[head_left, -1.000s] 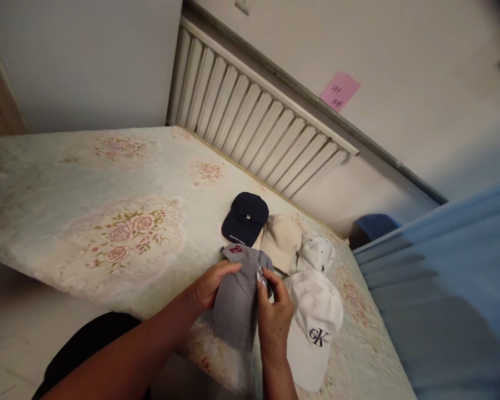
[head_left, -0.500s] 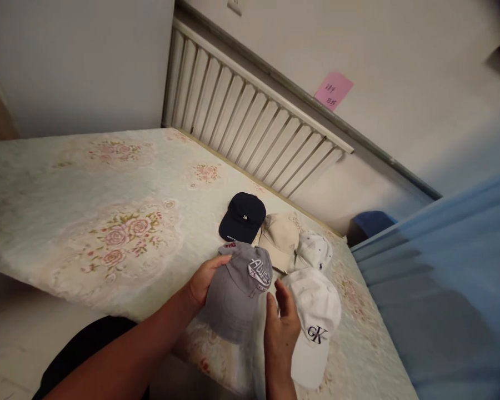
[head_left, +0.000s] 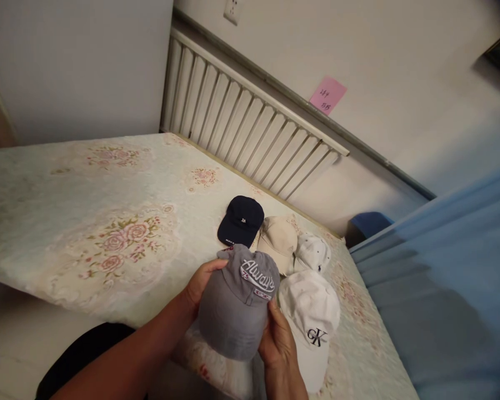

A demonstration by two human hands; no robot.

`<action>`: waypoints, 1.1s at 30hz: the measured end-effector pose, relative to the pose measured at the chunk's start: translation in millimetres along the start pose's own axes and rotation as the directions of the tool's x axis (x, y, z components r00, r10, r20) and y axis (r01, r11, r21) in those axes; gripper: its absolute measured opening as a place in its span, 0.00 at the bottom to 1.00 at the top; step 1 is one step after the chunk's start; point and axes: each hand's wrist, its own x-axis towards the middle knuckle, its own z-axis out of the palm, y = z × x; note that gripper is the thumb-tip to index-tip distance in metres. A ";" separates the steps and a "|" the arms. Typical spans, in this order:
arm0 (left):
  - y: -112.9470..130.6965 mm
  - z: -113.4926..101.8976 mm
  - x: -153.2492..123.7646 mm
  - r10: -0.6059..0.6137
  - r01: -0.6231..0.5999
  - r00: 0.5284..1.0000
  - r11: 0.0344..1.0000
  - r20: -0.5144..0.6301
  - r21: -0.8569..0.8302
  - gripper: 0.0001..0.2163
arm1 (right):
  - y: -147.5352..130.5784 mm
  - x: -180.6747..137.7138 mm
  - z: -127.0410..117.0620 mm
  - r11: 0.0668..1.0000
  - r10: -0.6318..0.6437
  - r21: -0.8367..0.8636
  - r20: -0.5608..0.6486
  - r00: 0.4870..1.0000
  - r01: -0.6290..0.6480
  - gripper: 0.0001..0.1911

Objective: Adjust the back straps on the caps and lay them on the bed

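Slantwise, the soft grey fabric baseball cap [head_left: 233, 319] points its brim down toward the wearer and a little to the left, its long axis running from the raised crown at upper right to the brim's rounded edge. It is held up over the near part of the desk [head_left: 66, 211], between both hands: the left hand [head_left: 198, 286] grips one side with the thumb on the crown, and the right hand [head_left: 277, 339] supports the other side, its fingers partly hidden beneath. Half a second ago the right hand stood apart from the cap; now it touches it, and the raised white "Always" lettering faces up more fully, while the red patch behind the crown shows less. The brim is smooth and curved, the crown slightly creased. Beyond lie a navy cloth cap [head_left: 241, 219] with small white marks, a beige cap [head_left: 278, 239] and a small white cap [head_left: 312, 253]; just beside the right hand rests a larger white cap [head_left: 310, 303] with dark letters, its crown rumpled. Pink roses pattern the desk's pale green cover.
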 end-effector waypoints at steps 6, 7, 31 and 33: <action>1.1 -3.1 4.6 0.138 -0.150 0.985 0.982 0.101 0.118 0.17 | -15.2 -6.0 -3.3 0.999 0.044 -0.009 0.084 0.996 -0.043 0.18; 1.4 -2.1 5.2 0.162 -0.177 0.980 0.974 0.117 0.140 0.18 | -17.9 -6.8 -2.5 0.999 0.046 -0.017 0.089 0.995 -0.045 0.19; 5.6 -0.8 9.3 0.196 -0.249 0.964 0.902 0.179 0.353 0.24 | -33.0 -17.4 4.3 0.981 0.033 -0.195 0.269 0.962 0.021 0.33; 5.8 0.4 8.7 0.200 -0.253 0.964 0.894 0.175 0.369 0.23 | -32.8 -18.0 4.8 0.980 0.033 -0.198 0.268 0.963 0.021 0.30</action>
